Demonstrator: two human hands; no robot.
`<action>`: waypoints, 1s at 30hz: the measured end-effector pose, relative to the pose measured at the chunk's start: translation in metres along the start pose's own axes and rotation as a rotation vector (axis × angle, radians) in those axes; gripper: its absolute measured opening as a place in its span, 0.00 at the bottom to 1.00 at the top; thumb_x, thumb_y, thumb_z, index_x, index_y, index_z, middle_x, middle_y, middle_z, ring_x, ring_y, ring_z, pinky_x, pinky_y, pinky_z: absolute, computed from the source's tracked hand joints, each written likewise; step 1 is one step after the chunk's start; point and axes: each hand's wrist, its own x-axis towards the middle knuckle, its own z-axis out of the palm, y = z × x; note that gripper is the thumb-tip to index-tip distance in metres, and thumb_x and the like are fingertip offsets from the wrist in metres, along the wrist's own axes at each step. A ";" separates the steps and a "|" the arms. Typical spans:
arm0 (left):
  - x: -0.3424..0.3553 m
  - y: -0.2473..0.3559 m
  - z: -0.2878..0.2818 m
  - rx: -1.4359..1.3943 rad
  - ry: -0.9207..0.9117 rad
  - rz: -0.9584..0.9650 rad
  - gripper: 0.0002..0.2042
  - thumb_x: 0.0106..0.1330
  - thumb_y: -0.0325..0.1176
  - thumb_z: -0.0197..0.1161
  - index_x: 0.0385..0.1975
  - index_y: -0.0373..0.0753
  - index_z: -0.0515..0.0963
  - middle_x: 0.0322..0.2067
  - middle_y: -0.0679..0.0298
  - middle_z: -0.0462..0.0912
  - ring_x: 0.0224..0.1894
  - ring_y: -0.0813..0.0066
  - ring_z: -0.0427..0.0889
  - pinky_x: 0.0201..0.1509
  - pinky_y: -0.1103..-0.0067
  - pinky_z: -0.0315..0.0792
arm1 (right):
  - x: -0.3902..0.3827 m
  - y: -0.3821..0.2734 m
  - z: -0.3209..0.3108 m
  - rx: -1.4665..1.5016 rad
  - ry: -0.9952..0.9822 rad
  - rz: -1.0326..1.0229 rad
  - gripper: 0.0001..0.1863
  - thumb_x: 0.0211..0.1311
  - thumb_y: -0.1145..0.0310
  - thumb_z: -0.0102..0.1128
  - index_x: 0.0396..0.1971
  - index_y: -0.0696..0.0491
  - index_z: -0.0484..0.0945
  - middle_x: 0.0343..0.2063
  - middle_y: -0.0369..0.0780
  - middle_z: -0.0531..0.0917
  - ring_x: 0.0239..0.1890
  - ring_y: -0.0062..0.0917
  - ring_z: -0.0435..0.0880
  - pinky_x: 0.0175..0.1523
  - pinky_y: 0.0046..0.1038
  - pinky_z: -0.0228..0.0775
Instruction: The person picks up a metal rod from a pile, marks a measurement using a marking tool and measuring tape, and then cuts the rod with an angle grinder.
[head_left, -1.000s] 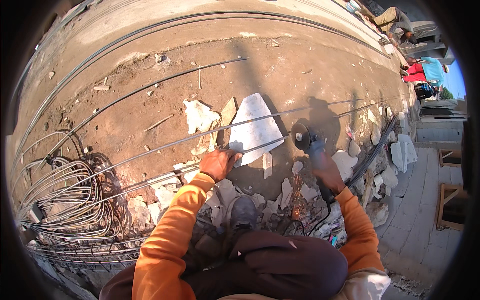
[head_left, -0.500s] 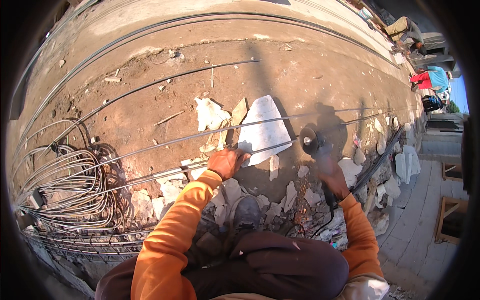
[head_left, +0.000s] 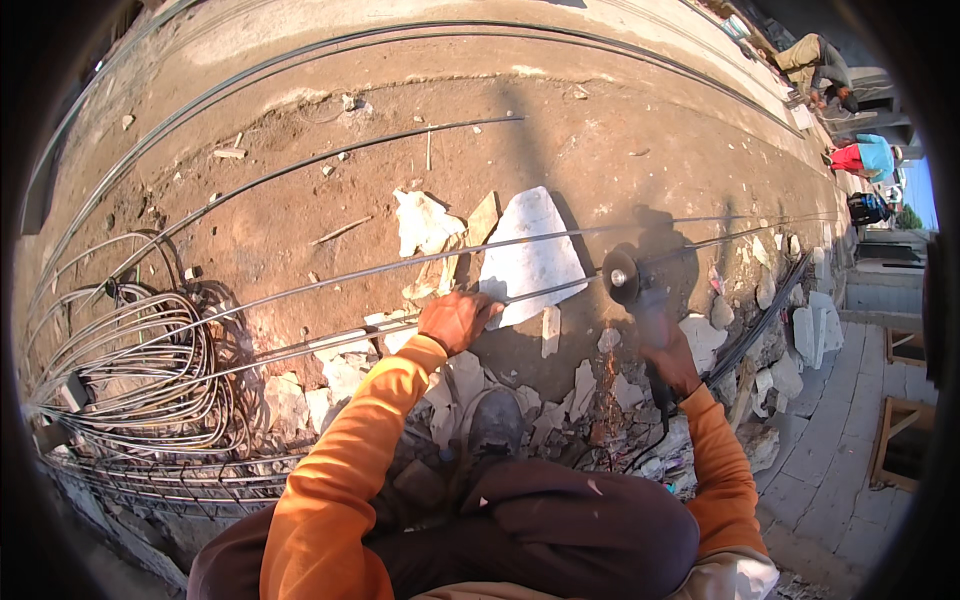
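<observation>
My left hand (head_left: 455, 322) is closed around a long steel rod (head_left: 545, 292) just beside a white slab (head_left: 530, 255). My right hand (head_left: 668, 350) grips an angle grinder (head_left: 650, 300), whose dark disc (head_left: 620, 273) is at the rod, right of the slab. Orange sparks (head_left: 610, 420) stream down from the grinder toward the rubble below it. A second rod (head_left: 370, 265) runs across the slab, parallel to the held one. Pale broken pieces (head_left: 425, 225) lie left of the slab.
A large coil of steel rods (head_left: 150, 360) lies at left, more rods (head_left: 780, 300) among rubble (head_left: 770, 370) at right. My boot (head_left: 495, 420) rests in debris. Two other people (head_left: 815, 60) (head_left: 865, 157) are at the upper right, near a blue-and-black object (head_left: 868, 207).
Compared with a second ago, the scene and both hands appear slightly further right in the view. The left hand stays on the rod and the right on the grinder, with sparks still showing.
</observation>
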 end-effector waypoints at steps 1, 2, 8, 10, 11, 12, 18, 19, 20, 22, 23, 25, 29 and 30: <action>0.000 0.000 0.000 -0.010 0.011 0.007 0.23 0.79 0.55 0.50 0.44 0.42 0.85 0.38 0.51 0.89 0.43 0.46 0.87 0.48 0.58 0.80 | 0.001 0.001 0.000 0.002 0.000 -0.004 0.30 0.49 0.65 0.73 0.54 0.57 0.75 0.41 0.40 0.83 0.44 0.30 0.81 0.54 0.31 0.73; -0.001 -0.001 0.001 -0.018 0.022 0.013 0.23 0.79 0.55 0.50 0.44 0.42 0.85 0.38 0.51 0.89 0.43 0.46 0.87 0.48 0.58 0.80 | 0.001 0.000 0.000 0.006 -0.001 -0.010 0.30 0.49 0.65 0.73 0.54 0.57 0.75 0.41 0.40 0.83 0.44 0.30 0.81 0.54 0.31 0.73; -0.002 -0.004 0.005 -0.073 0.084 0.015 0.23 0.78 0.55 0.53 0.39 0.41 0.85 0.35 0.50 0.87 0.40 0.46 0.86 0.45 0.58 0.78 | -0.003 -0.005 0.002 0.033 0.008 0.002 0.29 0.49 0.66 0.72 0.53 0.57 0.75 0.41 0.40 0.83 0.44 0.29 0.81 0.53 0.31 0.73; -0.001 -0.002 0.003 -0.074 0.066 -0.004 0.23 0.78 0.55 0.53 0.38 0.41 0.85 0.34 0.50 0.87 0.40 0.45 0.85 0.45 0.57 0.78 | -0.004 -0.007 0.001 0.033 0.001 -0.001 0.29 0.49 0.66 0.72 0.54 0.57 0.75 0.41 0.40 0.83 0.44 0.29 0.81 0.53 0.31 0.73; -0.001 -0.002 0.002 -0.081 0.065 -0.003 0.23 0.78 0.55 0.53 0.37 0.41 0.85 0.34 0.49 0.87 0.39 0.44 0.85 0.44 0.57 0.78 | -0.004 -0.008 0.001 0.034 -0.002 -0.002 0.29 0.49 0.66 0.72 0.54 0.57 0.75 0.41 0.40 0.83 0.44 0.29 0.81 0.53 0.31 0.73; -0.001 -0.002 0.001 -0.087 0.064 -0.002 0.23 0.78 0.55 0.53 0.36 0.41 0.85 0.33 0.49 0.87 0.39 0.44 0.85 0.44 0.56 0.78 | -0.004 -0.008 0.001 0.028 -0.004 -0.004 0.29 0.50 0.66 0.72 0.54 0.57 0.75 0.40 0.40 0.83 0.44 0.29 0.81 0.53 0.31 0.73; 0.002 -0.001 0.000 -0.047 0.023 -0.006 0.23 0.79 0.54 0.51 0.35 0.40 0.83 0.33 0.48 0.86 0.38 0.43 0.84 0.44 0.55 0.77 | -0.001 -0.004 0.002 -0.007 0.019 -0.013 0.29 0.49 0.66 0.72 0.53 0.57 0.75 0.41 0.40 0.83 0.44 0.30 0.81 0.53 0.32 0.73; 0.002 -0.001 0.000 -0.044 0.022 0.000 0.23 0.79 0.54 0.51 0.35 0.39 0.83 0.33 0.48 0.86 0.38 0.43 0.84 0.44 0.55 0.77 | -0.001 -0.004 0.003 -0.006 0.024 -0.018 0.29 0.49 0.65 0.72 0.52 0.57 0.75 0.41 0.40 0.83 0.44 0.30 0.81 0.54 0.32 0.73; 0.003 -0.001 0.000 -0.041 0.022 0.005 0.24 0.79 0.54 0.51 0.35 0.39 0.82 0.33 0.48 0.86 0.38 0.43 0.84 0.44 0.55 0.77 | 0.000 -0.003 0.003 -0.006 0.029 -0.024 0.29 0.49 0.65 0.72 0.52 0.57 0.75 0.41 0.41 0.83 0.44 0.31 0.81 0.54 0.32 0.73; 0.003 -0.001 0.001 -0.039 0.019 0.009 0.24 0.80 0.54 0.50 0.34 0.39 0.82 0.33 0.48 0.86 0.38 0.43 0.84 0.44 0.55 0.77 | 0.000 0.000 0.002 -0.023 0.034 -0.012 0.29 0.49 0.65 0.72 0.52 0.57 0.75 0.42 0.41 0.83 0.45 0.31 0.81 0.54 0.32 0.73; 0.003 -0.001 0.001 -0.040 0.016 0.007 0.24 0.80 0.54 0.50 0.34 0.39 0.82 0.33 0.48 0.86 0.38 0.43 0.84 0.45 0.55 0.77 | 0.000 0.000 0.002 -0.031 0.037 -0.006 0.29 0.49 0.65 0.72 0.52 0.57 0.75 0.42 0.41 0.83 0.45 0.31 0.81 0.55 0.32 0.73; 0.003 -0.002 0.001 -0.042 0.012 -0.003 0.24 0.80 0.54 0.50 0.34 0.39 0.82 0.33 0.49 0.86 0.39 0.44 0.85 0.45 0.55 0.77 | 0.000 0.000 0.002 -0.035 0.035 -0.002 0.29 0.49 0.65 0.72 0.53 0.57 0.75 0.42 0.41 0.83 0.46 0.31 0.81 0.55 0.32 0.73; 0.001 -0.003 0.003 -0.045 0.037 -0.010 0.24 0.79 0.55 0.51 0.37 0.40 0.84 0.35 0.50 0.87 0.39 0.45 0.85 0.44 0.57 0.78 | -0.001 -0.007 0.003 0.012 0.012 0.013 0.30 0.49 0.66 0.71 0.54 0.57 0.75 0.43 0.41 0.83 0.46 0.31 0.81 0.56 0.31 0.72; 0.000 -0.004 0.004 -0.045 0.052 -0.007 0.24 0.79 0.56 0.51 0.37 0.41 0.84 0.35 0.51 0.87 0.40 0.45 0.85 0.44 0.57 0.78 | -0.001 -0.008 0.003 0.008 0.008 0.011 0.30 0.49 0.66 0.71 0.55 0.57 0.75 0.43 0.41 0.83 0.46 0.31 0.81 0.56 0.31 0.72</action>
